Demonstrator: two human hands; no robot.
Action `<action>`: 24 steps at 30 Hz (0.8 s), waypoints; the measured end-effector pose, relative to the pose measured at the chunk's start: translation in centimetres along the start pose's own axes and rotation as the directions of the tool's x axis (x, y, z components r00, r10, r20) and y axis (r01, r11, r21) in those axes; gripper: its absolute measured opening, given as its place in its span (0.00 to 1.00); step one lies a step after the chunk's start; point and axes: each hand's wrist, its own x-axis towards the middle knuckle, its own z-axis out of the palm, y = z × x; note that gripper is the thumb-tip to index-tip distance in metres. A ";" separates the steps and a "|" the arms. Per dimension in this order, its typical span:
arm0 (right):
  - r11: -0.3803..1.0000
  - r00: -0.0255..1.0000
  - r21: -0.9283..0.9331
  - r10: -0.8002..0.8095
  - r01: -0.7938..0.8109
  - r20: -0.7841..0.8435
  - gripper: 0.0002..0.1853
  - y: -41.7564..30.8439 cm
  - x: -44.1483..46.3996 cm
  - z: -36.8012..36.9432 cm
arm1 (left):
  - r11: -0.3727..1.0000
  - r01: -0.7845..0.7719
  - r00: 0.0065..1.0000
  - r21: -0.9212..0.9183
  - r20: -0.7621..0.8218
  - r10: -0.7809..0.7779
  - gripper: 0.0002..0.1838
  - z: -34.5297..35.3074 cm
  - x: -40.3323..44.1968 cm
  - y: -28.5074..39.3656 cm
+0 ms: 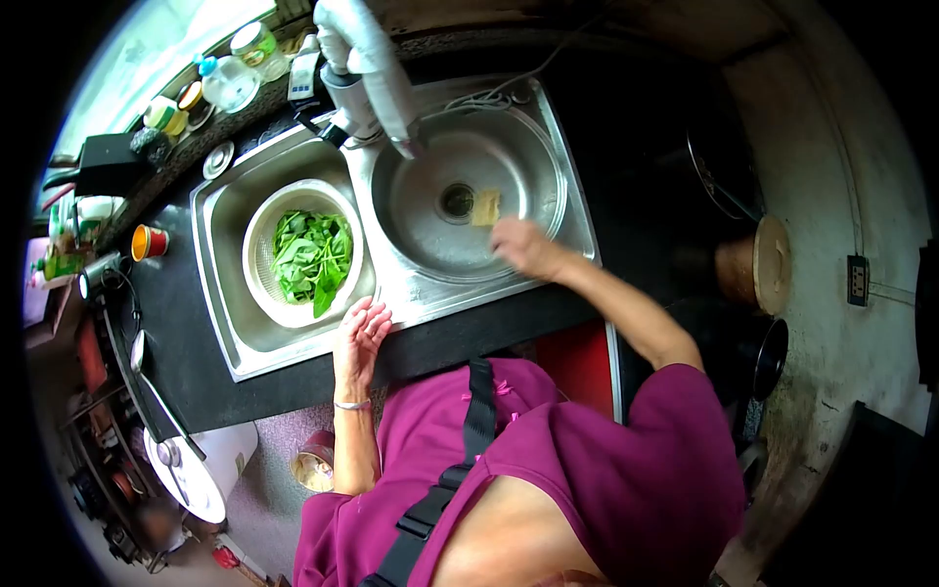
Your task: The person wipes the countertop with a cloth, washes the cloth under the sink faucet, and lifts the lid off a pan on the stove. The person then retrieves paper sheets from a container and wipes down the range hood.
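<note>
A double steel sink (411, 311) has a rectangular left basin and a round right basin. In the left basin stands a pale strainer basket (256, 256) holding green leaves (311, 256). My left hand (364, 328) is palm up at the sink's front edge, fingers slightly curled and apart, with nothing in it. Over the front right of the round basin is my right hand (523, 247), its fingers bent and slightly blurred. Just beyond its fingertips lies a yellowish piece (486, 207) beside the drain (457, 202). Whether my right fingers hold anything is hidden.
The faucet (381, 83), wrapped in pale material, rises behind the sink. Jars and a bottle (228, 84) line the back-left ledge. An orange cup (149, 243) and a ladle (139, 352) are on the left. A wooden lid (771, 264) stands at the right.
</note>
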 end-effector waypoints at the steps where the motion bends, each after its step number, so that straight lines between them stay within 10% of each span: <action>1: 0.995 0.997 0.082 -0.057 0.052 0.059 0.02 -1.0 -0.4 2.0 | 1.000 0.005 1.000 0.001 0.009 -0.005 0.20 0.4 0.1 -0.1; 13: 0.942 0.931 -0.252 -0.128 0.223 0.342 0.08 9.6 -3.5 -6.8 | 1.000 -0.021 0.998 0.000 -0.059 0.021 0.19 1.2 -0.8 -0.2; 19: 0.907 0.998 -0.418 -0.035 0.053 0.051 0.09 13.1 2.3 -7.2 | 1.000 0.008 0.999 -0.019 -0.037 -0.009 0.20 1.7 -0.5 -0.5; 21: 0.838 0.921 -0.501 0.006 -0.216 -0.388 0.11 13.3 3.5 -7.1 | 1.000 0.020 1.000 -0.015 -0.018 -0.020 0.19 2.0 -0.3 -0.5; 24: 0.664 0.951 -0.707 0.024 -0.244 -0.307 0.08 13.5 3.4 -6.3 | 1.000 0.023 1.000 -0.011 -0.020 -0.023 0.19 2.3 0.3 -0.3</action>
